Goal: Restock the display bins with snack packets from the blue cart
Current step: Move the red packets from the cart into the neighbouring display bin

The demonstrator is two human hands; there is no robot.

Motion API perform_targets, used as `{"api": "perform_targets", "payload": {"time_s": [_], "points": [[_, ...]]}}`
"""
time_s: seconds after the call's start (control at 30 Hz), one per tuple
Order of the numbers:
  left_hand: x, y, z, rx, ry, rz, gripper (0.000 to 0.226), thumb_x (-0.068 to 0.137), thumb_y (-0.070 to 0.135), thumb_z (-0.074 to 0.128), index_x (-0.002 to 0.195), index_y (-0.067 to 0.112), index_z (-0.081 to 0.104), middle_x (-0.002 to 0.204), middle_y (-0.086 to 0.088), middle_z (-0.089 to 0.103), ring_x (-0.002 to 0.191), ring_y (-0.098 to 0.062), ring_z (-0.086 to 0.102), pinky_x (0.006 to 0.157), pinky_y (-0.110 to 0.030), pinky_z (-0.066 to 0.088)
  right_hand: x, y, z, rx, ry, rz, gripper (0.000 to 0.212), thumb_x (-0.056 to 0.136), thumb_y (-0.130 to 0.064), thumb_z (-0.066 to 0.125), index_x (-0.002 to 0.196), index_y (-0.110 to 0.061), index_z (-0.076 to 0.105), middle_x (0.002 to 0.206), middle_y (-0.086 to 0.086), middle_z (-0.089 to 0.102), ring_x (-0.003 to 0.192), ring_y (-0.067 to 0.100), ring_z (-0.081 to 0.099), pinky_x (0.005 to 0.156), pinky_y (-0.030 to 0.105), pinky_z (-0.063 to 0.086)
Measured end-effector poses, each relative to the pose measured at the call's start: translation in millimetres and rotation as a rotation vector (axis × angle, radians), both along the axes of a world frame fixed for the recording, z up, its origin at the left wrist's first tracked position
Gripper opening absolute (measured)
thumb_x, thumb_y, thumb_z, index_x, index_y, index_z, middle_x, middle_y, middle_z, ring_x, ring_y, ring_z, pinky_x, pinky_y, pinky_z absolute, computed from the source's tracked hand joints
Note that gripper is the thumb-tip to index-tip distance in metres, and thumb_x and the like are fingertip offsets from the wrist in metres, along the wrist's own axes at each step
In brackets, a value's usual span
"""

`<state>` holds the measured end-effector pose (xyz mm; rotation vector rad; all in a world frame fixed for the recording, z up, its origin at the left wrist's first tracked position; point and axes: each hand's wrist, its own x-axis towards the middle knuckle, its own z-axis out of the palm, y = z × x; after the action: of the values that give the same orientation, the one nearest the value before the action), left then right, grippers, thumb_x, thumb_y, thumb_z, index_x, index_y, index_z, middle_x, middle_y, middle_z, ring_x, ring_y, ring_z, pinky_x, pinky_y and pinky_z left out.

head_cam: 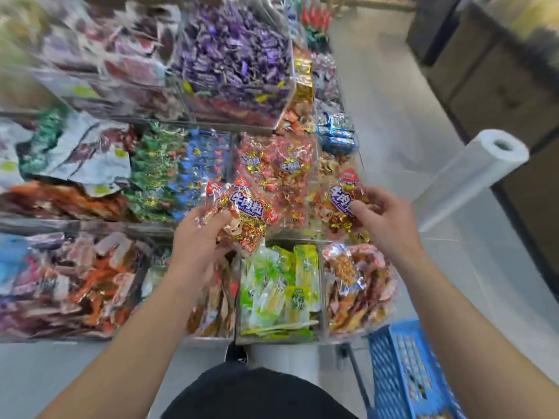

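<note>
we take the clear bin of red and gold packets [272, 173] in the middle tier of the display as our landmark. our left hand [199, 237] is just below and to the left of that bin, over its front edge, with thumb and fingers curled round a small bundle of red and gold snack packets [245, 213]; the top packet faces the camera, bearing a blue label with white characters, and at least one more packet shows behind it at the left. our right hand [384, 219] is to the right of the landmark bin, level with its front edge, pinching a single packet [344, 204] of the same kind between thumb and fingers; this packet stands roughly upright, tilted slightly. the two hands are well apart, with the front right corner of the landmark bin between them. directly below the landmark bin, on the lower tier, sits a bin of green and yellow packets [281, 285], and to its right another bin of orange and red packets [354, 285]. above the landmark bin, on the upper tier, is a bin of purple wrapped sweets [233, 52]. the blue cart [405, 370] is at the lower right of the landmark bin, on the floor beside the display, with printed packets showing through its mesh. a white roll of plastic bags [472, 173] lies to the right of the landmark bin. the edges of the view are blurred.
</note>
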<state>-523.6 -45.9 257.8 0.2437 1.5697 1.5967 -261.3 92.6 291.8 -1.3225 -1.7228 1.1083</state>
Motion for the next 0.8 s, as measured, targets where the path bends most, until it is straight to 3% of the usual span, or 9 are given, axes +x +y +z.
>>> {"api": "perform_targets", "payload": {"time_s": [0.1, 0.13, 0.23, 0.33, 0.53, 0.7, 0.8], "points": [[-27, 17, -4, -0.003, -0.027, 0.004, 0.038, 0.093, 0.016, 0.071, 0.129, 0.015, 0.059, 0.113, -0.012, 0.074, 0.099, -0.027, 0.072, 0.079, -0.047, 0.06, -30, 30, 6, 0.19, -0.23, 0.014, 0.027, 0.083, -0.027, 0.072, 0.11, -0.031, 0.074, 0.085, -0.012, 0.073, 0.074, -0.002, 0.066, 0.07, 0.011, 0.046], [-35, 22, -5, -0.005, -0.028, 0.0, 0.038, 0.093, 0.017, 0.071, 0.129, 0.016, 0.06, 0.11, -0.008, 0.076, 0.096, -0.024, 0.074, 0.077, -0.045, 0.061, -39, 38, 8, 0.23, -0.284, 0.036, 0.028, 0.084, -0.025, 0.073, 0.111, -0.031, 0.074, 0.087, -0.012, 0.074, 0.077, -0.002, 0.067, 0.072, 0.009, 0.046], [-52, 35, -7, -0.014, -0.04, 0.01, 0.041, 0.092, 0.018, 0.073, 0.131, 0.018, 0.059, 0.099, 0.001, 0.078, 0.082, -0.013, 0.076, 0.066, -0.036, 0.06, -65, 61, 13, 0.316, -0.443, 0.124, 0.031, 0.087, -0.024, 0.072, 0.116, -0.035, 0.073, 0.098, -0.007, 0.076, 0.087, 0.01, 0.069, 0.08, 0.026, 0.051], [-62, 47, -10, -0.031, -0.056, 0.041, 0.04, 0.09, 0.019, 0.074, 0.128, 0.019, 0.06, 0.106, -0.002, 0.076, 0.082, -0.012, 0.076, 0.065, -0.035, 0.06, -88, 88, 8, 0.371, -0.58, 0.198, 0.03, 0.088, -0.027, 0.071, 0.117, -0.038, 0.071, 0.098, -0.007, 0.076, 0.085, 0.014, 0.068, 0.072, 0.024, 0.045], [-66, 73, -12, -0.059, -0.076, 0.12, 0.036, 0.089, 0.02, 0.076, 0.12, 0.028, 0.06, 0.107, -0.001, 0.073, 0.083, -0.016, 0.076, 0.074, -0.044, 0.063, -128, 136, -17, 0.415, -0.731, 0.268, 0.029, 0.089, -0.025, 0.068, 0.116, -0.034, 0.073, 0.101, -0.002, 0.076, 0.093, 0.023, 0.068, 0.078, 0.033, 0.052], [-69, 96, -14, -0.099, -0.063, 0.126, 0.044, 0.09, 0.021, 0.075, 0.131, 0.022, 0.058, 0.112, -0.004, 0.073, 0.092, -0.019, 0.075, 0.082, -0.049, 0.062, -149, 169, -46, 0.356, -0.831, 0.406, 0.027, 0.092, -0.025, 0.063, 0.116, -0.033, 0.072, 0.102, -0.003, 0.076, 0.091, 0.024, 0.068, 0.072, 0.033, 0.053], [-72, 110, -18, -0.11, -0.064, 0.127, 0.048, 0.09, 0.021, 0.075, 0.134, 0.02, 0.056, 0.112, -0.006, 0.074, 0.092, -0.019, 0.075, 0.082, -0.048, 0.062, -160, 180, -64, 0.306, -0.856, 0.56, 0.027, 0.092, -0.026, 0.064, 0.118, -0.032, 0.071, 0.113, -0.003, 0.073, 0.101, 0.023, 0.067, 0.083, 0.036, 0.055]]}}
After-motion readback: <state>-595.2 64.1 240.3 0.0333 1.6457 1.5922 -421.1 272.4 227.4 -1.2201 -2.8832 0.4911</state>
